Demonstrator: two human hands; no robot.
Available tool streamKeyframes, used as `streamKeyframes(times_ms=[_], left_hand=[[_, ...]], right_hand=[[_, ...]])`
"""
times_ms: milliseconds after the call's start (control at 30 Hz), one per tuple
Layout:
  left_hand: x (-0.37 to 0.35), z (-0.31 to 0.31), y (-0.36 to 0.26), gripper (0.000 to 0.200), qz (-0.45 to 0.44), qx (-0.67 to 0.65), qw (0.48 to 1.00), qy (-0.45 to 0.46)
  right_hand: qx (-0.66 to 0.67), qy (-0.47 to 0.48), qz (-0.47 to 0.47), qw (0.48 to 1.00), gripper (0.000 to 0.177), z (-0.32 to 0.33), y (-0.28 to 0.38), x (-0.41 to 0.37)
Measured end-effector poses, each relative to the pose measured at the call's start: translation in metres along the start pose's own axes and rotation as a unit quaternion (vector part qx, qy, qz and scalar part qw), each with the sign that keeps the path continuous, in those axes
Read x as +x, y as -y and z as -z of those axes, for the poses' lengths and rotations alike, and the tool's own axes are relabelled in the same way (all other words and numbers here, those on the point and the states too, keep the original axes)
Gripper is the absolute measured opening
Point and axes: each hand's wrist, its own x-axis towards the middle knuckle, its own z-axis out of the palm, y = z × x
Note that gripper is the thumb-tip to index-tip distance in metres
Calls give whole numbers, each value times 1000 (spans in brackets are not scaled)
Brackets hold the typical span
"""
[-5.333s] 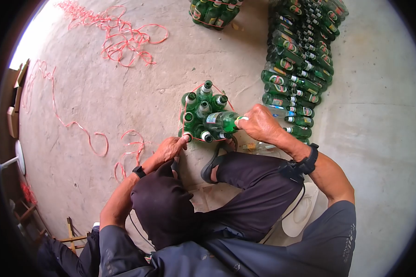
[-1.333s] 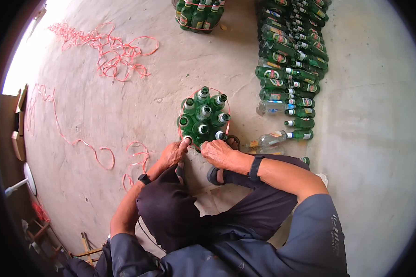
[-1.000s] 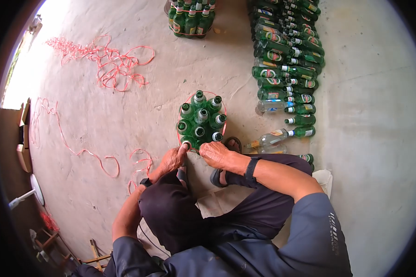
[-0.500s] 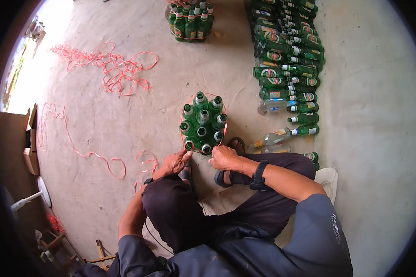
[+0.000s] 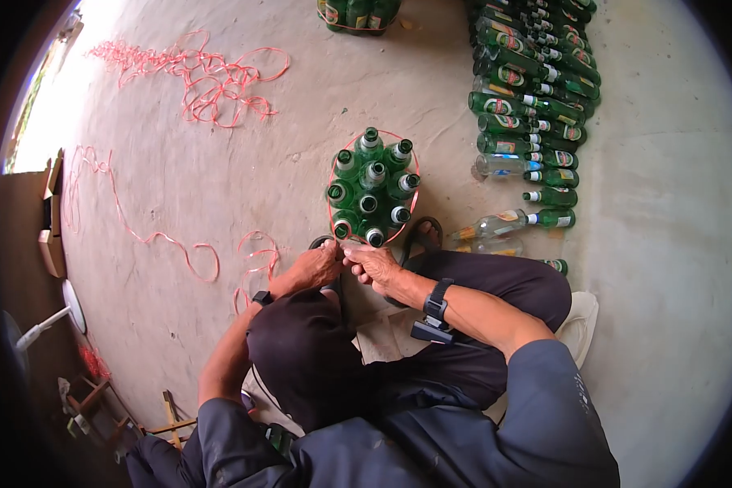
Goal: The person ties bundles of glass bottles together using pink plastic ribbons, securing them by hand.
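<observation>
Upright green glass bottles [image 5: 373,175] stand in a tight cluster on the floor in front of me. A pink-red plastic string [image 5: 416,202] loops loosely around them. At the near side of the cluster, my left hand [image 5: 317,267] pinches the string with fingers closed. Close beside it, my right hand [image 5: 372,267] has its thumb and fingers closed on the string too, just below the nearest bottle necks. The exact crossing of the string between my fingertips is too small to make out.
Rows of bottles [image 5: 537,106] lie on their sides at the right. A bound bottle bundle [image 5: 358,16] stands at the top edge. Loose string lies in a tangle [image 5: 211,85] at the upper left. A white fan-like object [image 5: 73,305] is at the far left.
My right hand has moved left from the right side of the cluster to meet my left hand. The view has shifted, so the bottles appear higher.
</observation>
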Motion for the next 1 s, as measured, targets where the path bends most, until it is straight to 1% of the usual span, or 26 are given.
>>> streamKeyframes(times_ms=[33, 67, 100, 167, 200, 267, 333, 367, 400, 433, 467, 500, 533, 567, 600, 633, 667, 700, 733, 767, 800, 867, 900, 933, 1000], left_hand=[[5, -24, 26, 24, -171, 205, 962, -52], [8, -35, 39, 20, -329, 395, 852, -102], [7, -34, 36, 20, -325, 393, 854, -103], [4, -23, 20, 21, -328, 424, 837, -112], [6, -20, 18, 21, -326, 424, 837, -113], [7, -16, 14, 21, -336, 398, 852, -49], [6, -22, 15, 21, -329, 411, 849, -43], [7, -24, 15, 21, -324, 424, 845, -37], [6, -15, 3, 21, -322, 423, 846, -38], [4, 4, -19, 20, -294, 433, 850, 67], [2, 15, -31, 26, -263, 436, 843, 172], [-2, 10, -24, 26, -261, 435, 844, 171], [-6, 4, -13, 22, -260, 426, 859, 111], [-8, -2, -3, 20, -258, 416, 871, 49], [-12, 13, -17, 20, -258, 415, 871, 49], [-21, 40, -44, 24, -121, 237, 963, 31], [-26, 56, -60, 33, 24, 46, 999, 11], [-25, 53, -53, 33, 24, 46, 999, 13], [-26, 50, -44, 42, 45, -182, 981, -40], [-25, 47, -35, 53, 64, -400, 910, -91], [-25, 57, -46, 53, 64, -400, 910, -88], [-25, 89, -79, 60, 158, -514, 840, -77], [-16, 69, -60, 61, 110, -555, 822, -62], [-14, 70, -62, 61, 109, -555, 822, -62], [-6, 74, -65, 57, 115, -429, 896, -17]], right_hand=[[20, 13, 9, 1000, 25, -1, -2, 2], [37, 26, 19, 999, 25, -1, -2, 4], [49, 37, 14, 998, 23, 0, -3, 5], [58, 36, 10, 998, 22, 2, -5, 5], [69, 35, 11, 997, 20, 1, -3, 6], [64, 29, 5, 997, 21, -2, -2, 4], [82, 52, 35, 995, 21, -8, 2, -1], [81, 52, 34, 995, 21, -10, 5, -4], [86, 74, 17, 993, 21, -14, 11, -10], [91, 95, -1, 991, 21, -16, 14, -12], [89, 97, -3, 991, 21, -15, 12, -7], [111, 100, -7, 989, 20, -12, 7, 0], [133, 103, -10, 986, 19, -12, 6, 3], [133, 83, -10, 988, 21, -13, 4, 5], [132, 83, -10, 988, 21, -13, 4, 6], [135, 82, -3, 987, 21, -12, 2, 7], [138, 82, 4, 987, 22, -12, 1, 7], [140, 81, 3, 987, 22, -11, 1, 8], [114, 74, 10, 991, 23, -11, 1, 7], [88, 66, 17, 994, 23, -12, 1, 6], [91, 65, 17, 994, 23, -12, 0, 6], [58, 49, 35, 996, 26, -13, -1, 7], [58, 49, 35, 997, 26, -14, -2, 7], [50, 43, 41, 997, 27, -14, -4, 8], [44, 36, 48, 997, 27, -15, -4, 10]])
